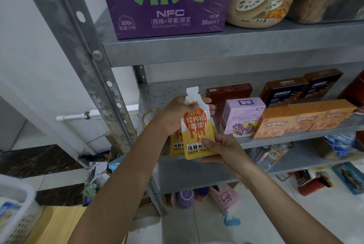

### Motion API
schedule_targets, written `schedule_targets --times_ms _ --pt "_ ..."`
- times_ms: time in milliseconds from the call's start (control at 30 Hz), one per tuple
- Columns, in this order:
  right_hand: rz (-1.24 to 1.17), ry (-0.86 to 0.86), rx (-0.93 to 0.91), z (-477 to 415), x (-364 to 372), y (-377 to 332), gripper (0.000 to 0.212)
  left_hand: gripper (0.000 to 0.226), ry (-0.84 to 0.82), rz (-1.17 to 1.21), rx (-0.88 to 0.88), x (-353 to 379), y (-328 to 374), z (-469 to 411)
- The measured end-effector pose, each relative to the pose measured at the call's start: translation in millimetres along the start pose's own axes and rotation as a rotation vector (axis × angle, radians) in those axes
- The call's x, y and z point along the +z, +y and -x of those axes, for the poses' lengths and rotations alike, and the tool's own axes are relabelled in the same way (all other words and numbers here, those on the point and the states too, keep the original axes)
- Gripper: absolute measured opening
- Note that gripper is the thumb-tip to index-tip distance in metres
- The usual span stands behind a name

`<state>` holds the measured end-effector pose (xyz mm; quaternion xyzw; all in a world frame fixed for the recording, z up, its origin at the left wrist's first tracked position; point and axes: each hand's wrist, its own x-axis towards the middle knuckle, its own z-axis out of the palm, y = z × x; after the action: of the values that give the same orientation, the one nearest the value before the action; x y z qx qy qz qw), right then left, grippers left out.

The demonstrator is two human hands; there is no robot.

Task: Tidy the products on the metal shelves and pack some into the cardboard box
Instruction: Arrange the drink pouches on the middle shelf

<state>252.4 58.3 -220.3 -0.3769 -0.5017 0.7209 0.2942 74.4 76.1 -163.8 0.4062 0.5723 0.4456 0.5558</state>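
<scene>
The left hand [175, 114] was curled round the top of a yellow and orange juice pouch [197, 125], just below its white spout tab, with its fingertips showing past the pouch's right side. The right hand [222, 151] pinched the pouch's lower right corner, thumb pressed on the printed front and fingers behind. A second pouch [175, 145] of the same print lay directly behind the first, offset to the left. Which hand carried it could not be told.

Both pouches hung in the air just in front of the front edge of the middle metal shelf [275, 142], toward its left end. A lilac box [243, 117] and a row of orange boxes [295, 121] stood on that shelf to the right. No cardboard box could be made out with certainty.

The pouch looked light, soft and liquid-filled, with a glossy film that would likely slip under a loose grip and sag if held by one corner. The flat sealed margins and the stiffer neck seemed the best places to hold it, since squeezing the full middle could strain the seams.
</scene>
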Motion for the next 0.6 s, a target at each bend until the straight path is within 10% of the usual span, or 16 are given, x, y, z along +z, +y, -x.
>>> schedule_targets --times_ms 267,600 --pt "0.062 0.239 0.069 -25.9 4.0 20.1 0.009 0.025 0.558 -0.952 0.411 -21.2 -27.0 0.8" --pt "0.577 0.388 0.05 -76.1 37.6 43.6 0.014 0.065 0.518 -1.429 0.091 -32.5 -95.2 -8.5"
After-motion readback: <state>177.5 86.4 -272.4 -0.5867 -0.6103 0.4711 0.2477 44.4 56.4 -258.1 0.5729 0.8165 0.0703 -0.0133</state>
